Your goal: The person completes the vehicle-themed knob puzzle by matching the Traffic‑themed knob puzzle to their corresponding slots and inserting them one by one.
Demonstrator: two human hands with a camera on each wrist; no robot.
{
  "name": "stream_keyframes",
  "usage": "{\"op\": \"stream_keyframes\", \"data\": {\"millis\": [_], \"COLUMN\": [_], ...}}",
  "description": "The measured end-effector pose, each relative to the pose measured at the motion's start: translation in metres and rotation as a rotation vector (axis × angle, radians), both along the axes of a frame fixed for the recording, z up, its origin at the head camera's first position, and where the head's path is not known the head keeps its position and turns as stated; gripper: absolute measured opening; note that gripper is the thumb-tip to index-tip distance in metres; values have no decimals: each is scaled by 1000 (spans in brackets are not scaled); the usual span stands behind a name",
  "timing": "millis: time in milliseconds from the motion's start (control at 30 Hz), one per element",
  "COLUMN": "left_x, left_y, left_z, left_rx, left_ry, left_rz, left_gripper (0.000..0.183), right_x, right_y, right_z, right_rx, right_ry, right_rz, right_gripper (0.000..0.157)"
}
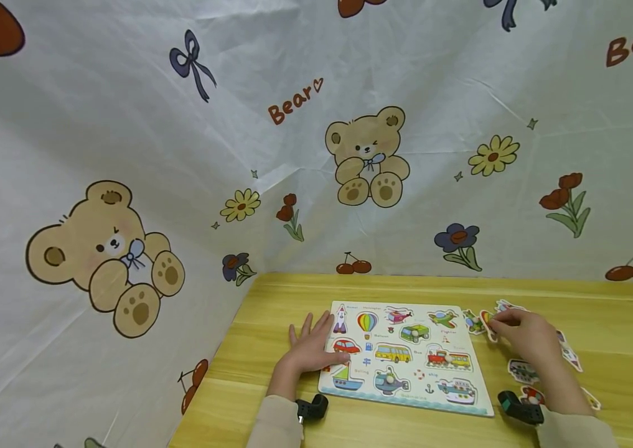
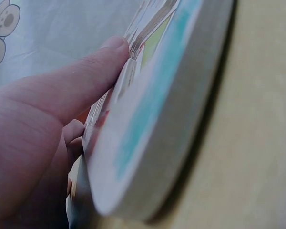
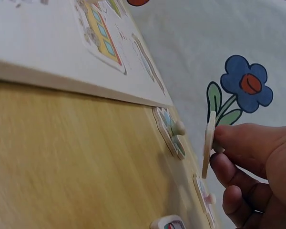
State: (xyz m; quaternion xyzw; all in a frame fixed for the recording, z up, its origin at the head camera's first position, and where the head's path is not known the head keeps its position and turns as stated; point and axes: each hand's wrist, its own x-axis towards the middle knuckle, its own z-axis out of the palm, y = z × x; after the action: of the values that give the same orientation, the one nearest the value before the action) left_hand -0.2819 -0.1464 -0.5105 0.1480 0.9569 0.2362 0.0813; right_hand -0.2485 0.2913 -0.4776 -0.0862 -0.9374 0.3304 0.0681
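A wooden picture puzzle board (image 1: 481, 399) with vehicle pictures lies on the table. My left hand (image 1: 310, 348) rests at the board's left edge, its fingers spread out straight. In the left wrist view its thumb (image 2: 86, 81) lies over the board's face. My right hand (image 1: 526, 336) pinches a knobbed balloon puzzle piece (image 1: 486, 320) just beyond the board's right side. The right wrist view shows this piece (image 3: 208, 145) edge-on, raised off the table, with thumb and fingers at its knob. Below it, a green plane piece (image 1: 472, 322) lies by the board.
More loose pieces lie right of the board, around and under my right forearm: a grey-green piece (image 1: 522, 371), a red piece (image 1: 532, 396) and a rocket-like one (image 1: 569, 351). Knobs stand on the board's train (image 1: 448, 359) and submarine (image 1: 390, 381). A patterned cloth (image 1: 428, 224) hangs behind the table.
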Motion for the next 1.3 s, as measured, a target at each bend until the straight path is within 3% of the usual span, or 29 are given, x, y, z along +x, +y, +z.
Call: {"op": "stream_keyframes", "data": {"millis": [300,500,933,1300], "left_x": [1,1,0,0], "left_y": [-1,2,2,1], "left_z": [1,2,4,1], "left_rx": [8,-5,10,6], "left_ry": [-5,0,-7,-4], "left_rz": [-2,-9,-5,-2], "left_gripper": [101,102,101,102], "right_x": [-1,0,-5,-18], "right_y": [-10,-22,-71,-120], "right_z": [-1,1,17,21], "right_rx": [-24,12,11,62], "right_ry": [16,74,69,57], "right_rz": [67,89,157,214], "right_gripper": [30,26,28,18]}}
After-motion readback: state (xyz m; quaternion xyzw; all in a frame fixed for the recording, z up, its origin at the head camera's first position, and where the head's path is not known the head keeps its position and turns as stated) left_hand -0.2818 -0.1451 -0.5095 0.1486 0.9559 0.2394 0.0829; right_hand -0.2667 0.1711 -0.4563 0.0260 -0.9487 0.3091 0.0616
